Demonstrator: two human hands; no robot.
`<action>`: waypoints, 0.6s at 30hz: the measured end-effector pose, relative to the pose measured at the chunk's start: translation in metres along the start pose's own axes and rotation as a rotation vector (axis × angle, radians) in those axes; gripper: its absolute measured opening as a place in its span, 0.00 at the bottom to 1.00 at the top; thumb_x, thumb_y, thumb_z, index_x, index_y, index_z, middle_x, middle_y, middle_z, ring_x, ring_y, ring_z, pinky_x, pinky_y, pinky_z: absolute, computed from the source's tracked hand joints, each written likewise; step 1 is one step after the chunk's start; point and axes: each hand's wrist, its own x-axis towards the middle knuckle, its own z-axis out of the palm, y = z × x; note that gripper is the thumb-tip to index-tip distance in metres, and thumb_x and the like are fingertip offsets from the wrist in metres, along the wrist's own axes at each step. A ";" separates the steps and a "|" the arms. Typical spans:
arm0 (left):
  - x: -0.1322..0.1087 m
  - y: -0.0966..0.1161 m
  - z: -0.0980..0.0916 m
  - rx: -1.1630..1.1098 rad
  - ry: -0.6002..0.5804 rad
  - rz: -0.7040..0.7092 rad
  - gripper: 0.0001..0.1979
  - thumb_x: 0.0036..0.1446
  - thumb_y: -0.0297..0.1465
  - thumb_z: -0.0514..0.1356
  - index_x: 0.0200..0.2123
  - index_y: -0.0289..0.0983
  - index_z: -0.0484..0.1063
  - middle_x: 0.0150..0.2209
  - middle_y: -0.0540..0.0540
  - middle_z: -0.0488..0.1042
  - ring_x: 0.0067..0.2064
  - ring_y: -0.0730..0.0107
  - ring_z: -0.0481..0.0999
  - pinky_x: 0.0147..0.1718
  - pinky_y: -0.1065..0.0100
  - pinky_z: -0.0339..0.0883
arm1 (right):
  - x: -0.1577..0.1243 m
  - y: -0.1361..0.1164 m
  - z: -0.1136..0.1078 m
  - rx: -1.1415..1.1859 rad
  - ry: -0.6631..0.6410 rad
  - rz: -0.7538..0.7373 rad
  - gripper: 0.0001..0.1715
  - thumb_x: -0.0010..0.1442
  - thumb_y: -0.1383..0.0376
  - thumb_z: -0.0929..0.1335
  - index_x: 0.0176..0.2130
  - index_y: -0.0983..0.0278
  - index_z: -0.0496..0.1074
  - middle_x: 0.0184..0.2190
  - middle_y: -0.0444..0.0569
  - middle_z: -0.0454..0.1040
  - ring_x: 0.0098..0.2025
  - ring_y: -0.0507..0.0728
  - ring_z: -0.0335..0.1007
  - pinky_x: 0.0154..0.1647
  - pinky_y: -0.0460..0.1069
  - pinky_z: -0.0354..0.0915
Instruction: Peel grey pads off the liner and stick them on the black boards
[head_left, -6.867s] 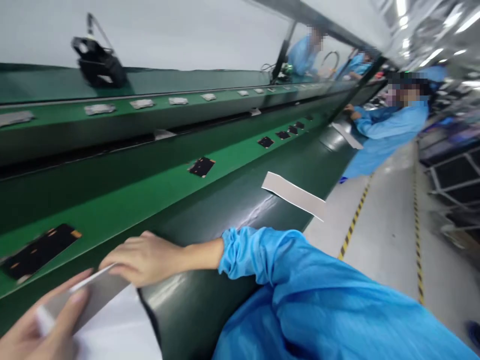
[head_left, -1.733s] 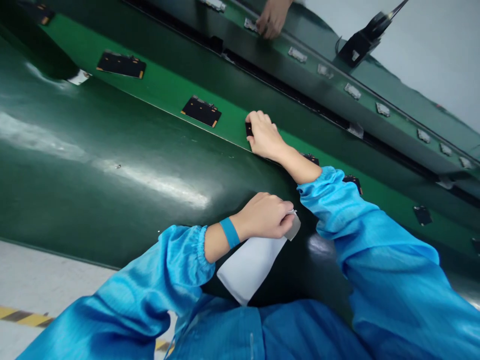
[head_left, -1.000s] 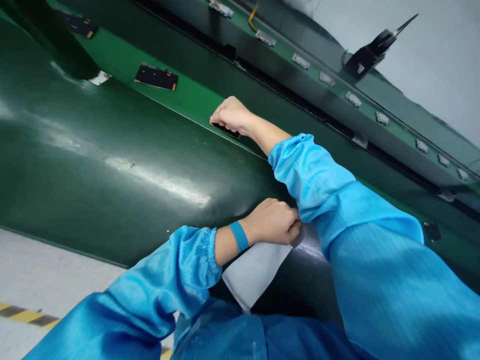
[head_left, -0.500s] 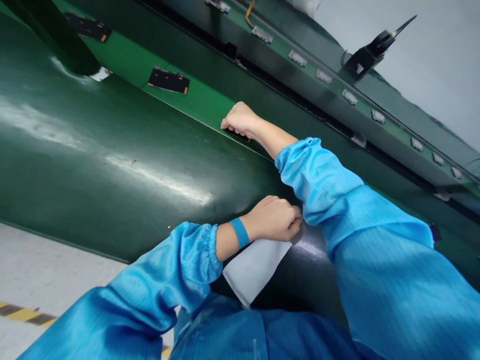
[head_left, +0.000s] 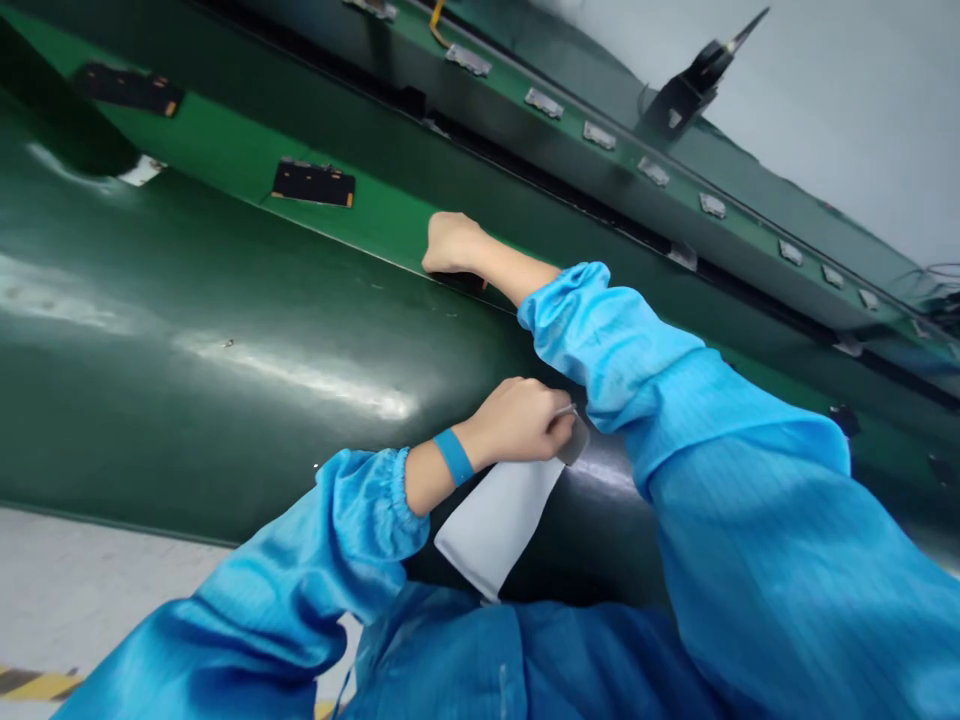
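Observation:
My right hand (head_left: 454, 243) is closed in a fist at the near edge of the green strip. Beneath it a black flat board (head_left: 463, 281) shows in part; its fingertips are hidden, so what they pinch cannot be made out. My left hand (head_left: 521, 420), with a blue band at the wrist, grips a white sheet (head_left: 495, 520) that hangs down toward my lap. A small translucent piece (head_left: 576, 442) sticks out beyond its fingers. Left of my right hand, another black board (head_left: 313, 183) with orange corners lies on the green strip (head_left: 382, 218).
A third black board (head_left: 127, 88) lies farther left, near a dark post (head_left: 67, 110). Small silvery parts (head_left: 544, 103) stand in a row on the far ledge, by a black device (head_left: 686, 90). The glossy green table (head_left: 187, 420) fills the near left.
The view has shifted, so most things appear farther left. The middle black board sits farther from the post than before. My right wrist has turned, and its fingers are now hidden.

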 end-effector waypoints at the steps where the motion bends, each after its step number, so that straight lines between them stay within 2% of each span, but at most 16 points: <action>1: 0.000 -0.002 -0.001 -0.034 0.024 -0.021 0.14 0.67 0.34 0.56 0.27 0.39 0.69 0.27 0.46 0.76 0.29 0.63 0.74 0.31 0.61 0.51 | -0.006 0.003 -0.008 -0.029 -0.003 0.027 0.17 0.47 0.72 0.82 0.33 0.66 0.75 0.31 0.51 0.69 0.47 0.70 0.77 0.55 0.64 0.77; 3: 0.002 -0.005 -0.003 -0.114 0.072 -0.072 0.16 0.66 0.34 0.56 0.24 0.41 0.60 0.22 0.49 0.68 0.26 0.67 0.67 0.30 0.62 0.49 | -0.034 0.007 -0.030 -0.066 0.000 0.097 0.17 0.51 0.67 0.83 0.32 0.65 0.74 0.32 0.52 0.71 0.47 0.67 0.76 0.55 0.61 0.75; 4: 0.003 -0.005 -0.005 -0.157 0.095 -0.094 0.18 0.65 0.34 0.56 0.23 0.41 0.57 0.20 0.50 0.64 0.24 0.69 0.63 0.30 0.62 0.48 | -0.056 0.010 -0.042 -0.046 0.018 0.082 0.16 0.55 0.65 0.81 0.32 0.65 0.72 0.32 0.51 0.71 0.45 0.64 0.74 0.53 0.59 0.73; 7: 0.006 -0.006 -0.009 -0.263 0.160 -0.145 0.18 0.65 0.34 0.55 0.23 0.41 0.54 0.19 0.53 0.58 0.23 0.71 0.57 0.30 0.63 0.47 | -0.147 0.022 -0.065 0.150 0.068 -0.003 0.17 0.67 0.62 0.73 0.30 0.63 0.67 0.29 0.46 0.69 0.35 0.54 0.65 0.42 0.51 0.66; 9: 0.008 -0.007 -0.009 -0.303 0.197 -0.177 0.18 0.64 0.34 0.55 0.23 0.41 0.56 0.19 0.53 0.58 0.23 0.72 0.58 0.29 0.64 0.47 | -0.210 0.032 -0.070 0.357 0.069 -0.008 0.19 0.68 0.58 0.72 0.30 0.63 0.67 0.26 0.42 0.65 0.30 0.51 0.59 0.34 0.48 0.59; 12: 0.009 -0.008 -0.008 -0.335 0.222 -0.204 0.17 0.64 0.35 0.56 0.22 0.40 0.59 0.19 0.53 0.60 0.23 0.73 0.59 0.29 0.65 0.48 | -0.283 0.042 -0.062 0.592 0.035 0.051 0.21 0.67 0.49 0.74 0.35 0.64 0.73 0.28 0.43 0.68 0.30 0.52 0.61 0.31 0.48 0.57; 15: 0.009 -0.008 -0.007 -0.320 0.221 -0.212 0.18 0.64 0.37 0.56 0.22 0.40 0.60 0.18 0.54 0.59 0.23 0.73 0.58 0.28 0.65 0.48 | -0.313 0.041 -0.048 0.681 0.082 0.090 0.20 0.67 0.49 0.74 0.38 0.63 0.75 0.28 0.43 0.68 0.29 0.51 0.59 0.29 0.47 0.54; 18: 0.009 -0.007 -0.008 -0.292 0.209 -0.233 0.19 0.63 0.37 0.57 0.21 0.40 0.59 0.18 0.54 0.59 0.22 0.74 0.58 0.27 0.66 0.47 | -0.315 0.035 -0.041 0.635 0.191 0.027 0.13 0.68 0.57 0.74 0.37 0.63 0.76 0.27 0.40 0.65 0.27 0.49 0.54 0.27 0.47 0.52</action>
